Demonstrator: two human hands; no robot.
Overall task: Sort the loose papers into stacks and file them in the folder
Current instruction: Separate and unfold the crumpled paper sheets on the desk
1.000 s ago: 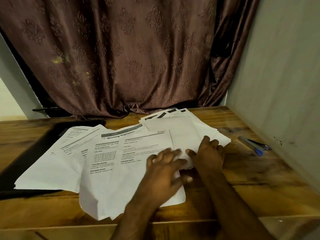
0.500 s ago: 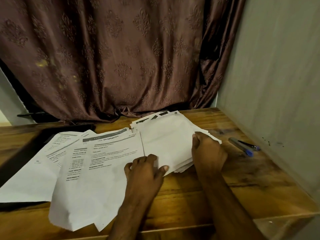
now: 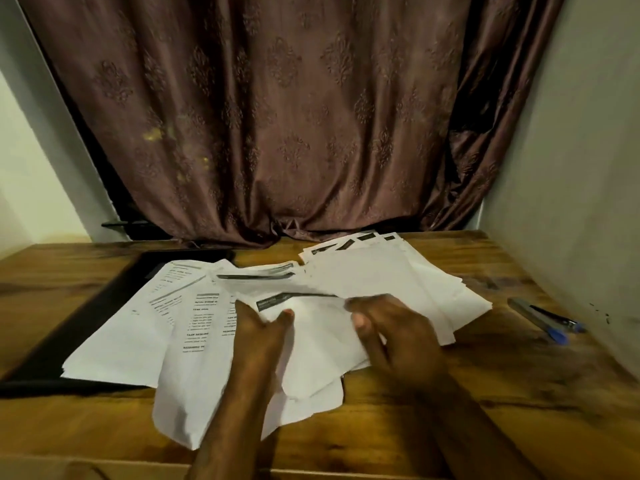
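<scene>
Loose printed white papers [image 3: 180, 327] lie spread over the middle of the wooden table, some overlapping a dark folder [image 3: 86, 317] at the left. A face-down stack of sheets [image 3: 398, 282] fans out toward the back right. In front of it a single sheet [image 3: 318, 341] is raised off the pile, its dark header bar showing. My left hand [image 3: 258, 337] pinches its left edge between thumb and fingers. My right hand [image 3: 391, 334] grips its right edge, thumb on top.
The wooden table [image 3: 485, 393] meets a grey wall on the right. A blue-capped pen [image 3: 540, 318] lies near that wall. A brown patterned curtain [image 3: 277, 133] hangs behind the table's back edge.
Both hands have left the piles they pressed on and have come together, lifting one sheet between them. The camera has also shifted slightly.
</scene>
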